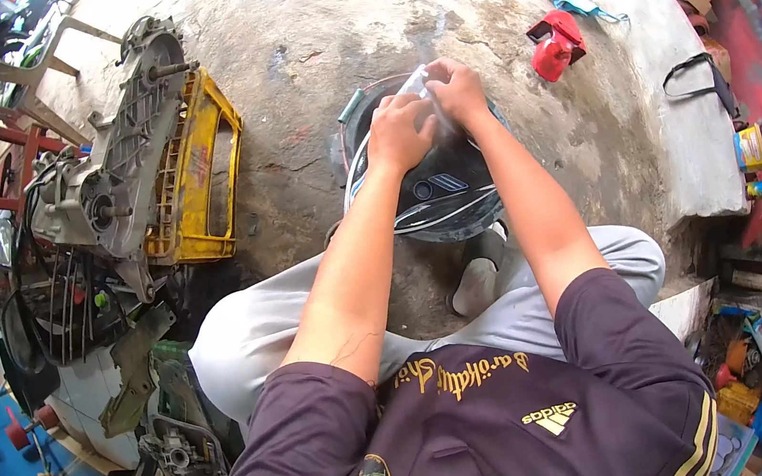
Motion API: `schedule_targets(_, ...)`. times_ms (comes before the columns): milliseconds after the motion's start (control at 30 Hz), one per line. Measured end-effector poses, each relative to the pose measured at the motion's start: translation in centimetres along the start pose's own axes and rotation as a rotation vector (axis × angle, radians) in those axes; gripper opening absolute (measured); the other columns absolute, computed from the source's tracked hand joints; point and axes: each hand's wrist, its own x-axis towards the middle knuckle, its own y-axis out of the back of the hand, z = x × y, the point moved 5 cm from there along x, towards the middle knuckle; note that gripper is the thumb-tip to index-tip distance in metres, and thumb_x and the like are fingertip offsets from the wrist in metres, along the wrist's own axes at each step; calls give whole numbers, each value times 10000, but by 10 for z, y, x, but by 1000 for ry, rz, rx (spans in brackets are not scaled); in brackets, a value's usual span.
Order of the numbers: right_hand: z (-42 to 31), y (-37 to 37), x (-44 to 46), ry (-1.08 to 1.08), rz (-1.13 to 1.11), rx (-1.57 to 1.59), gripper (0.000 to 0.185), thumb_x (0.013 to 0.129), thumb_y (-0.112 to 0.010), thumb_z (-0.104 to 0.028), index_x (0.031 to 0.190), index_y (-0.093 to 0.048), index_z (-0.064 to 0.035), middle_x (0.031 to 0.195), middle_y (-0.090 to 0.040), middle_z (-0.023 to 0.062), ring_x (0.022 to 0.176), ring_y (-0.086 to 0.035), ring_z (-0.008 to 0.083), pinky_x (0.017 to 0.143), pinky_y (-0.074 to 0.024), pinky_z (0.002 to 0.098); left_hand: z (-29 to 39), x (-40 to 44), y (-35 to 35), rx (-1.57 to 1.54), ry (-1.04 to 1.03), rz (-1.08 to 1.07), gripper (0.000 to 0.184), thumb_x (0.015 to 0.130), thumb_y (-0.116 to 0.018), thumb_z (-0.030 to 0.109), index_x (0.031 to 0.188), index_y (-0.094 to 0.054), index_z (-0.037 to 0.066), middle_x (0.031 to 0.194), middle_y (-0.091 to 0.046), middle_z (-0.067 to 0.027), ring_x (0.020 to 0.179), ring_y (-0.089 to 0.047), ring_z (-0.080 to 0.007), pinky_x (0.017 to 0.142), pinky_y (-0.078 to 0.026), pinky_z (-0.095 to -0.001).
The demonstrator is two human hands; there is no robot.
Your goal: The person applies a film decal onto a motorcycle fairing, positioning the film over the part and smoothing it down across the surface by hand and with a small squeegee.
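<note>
Both hands are over the black tub (pixel 468 225), which sits on the concrete floor (pixel 284 87) in front of the seated person. Clear plastic piece (pixel 416 82) is at the tub's far side, between the hands. Right hand (pixel 458 91): thumb and forefinger look pinched on the plastic's upper end, other fingers curled. Left hand (pixel 400 134): fingers bent close beside it; can't tell if they're pinching or just resting, contact is hidden. White cable (pixel 420 227) loops round the tub's near side. Handling, my read: plastic is light, thin, probably flexible, maybe slippery; will crease or slide if squeezed at one point. Best hold is one pinch near each end, flat pads, light force. Cable looks springy, could snag a wrist. Red part (pixel 553 47) and yellow crate (pixel 220 115) are well apart from the hands.
</note>
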Motion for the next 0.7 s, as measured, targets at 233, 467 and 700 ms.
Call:
schedule_targets(233, 8, 24, -42, -16, -78, 38, 245, 866, -754, -91, 1106, -784, -56, 1012, -806, 152, 949, -777, 234, 881, -592, 350, -4, 0, 0, -25, 0, 23, 294, 861, -816, 249, 1111, -814, 95, 1232, -755, -94, 1204, -655, -326, 1075, -517, -439)
schedule_targets(467, 28, 3, 6, -48, -81, 55, 239, 857, -761, -83, 1093, -789, -60, 991, -811, 129, 935, -780, 209, 843, -598, 339, -3, 1, 0, -30, -1, 23, 279, 859, -815, 246, 1105, -821, 114, 1224, -758, -83, 1198, -654, -317, 1072, -516, -442)
schedule_targets(700, 16, -3, 29, -19, -82, -152, 276, 850, -777, -112, 1123, -789, -69, 1053, -809, 159, 974, -787, 263, 898, -600, 362, -6, 1, -2, -34, 12, 41, 287, 851, -817, 253, 1109, -819, 127, 1221, -755, -75, 1197, -654, -315, 1070, -515, -441)
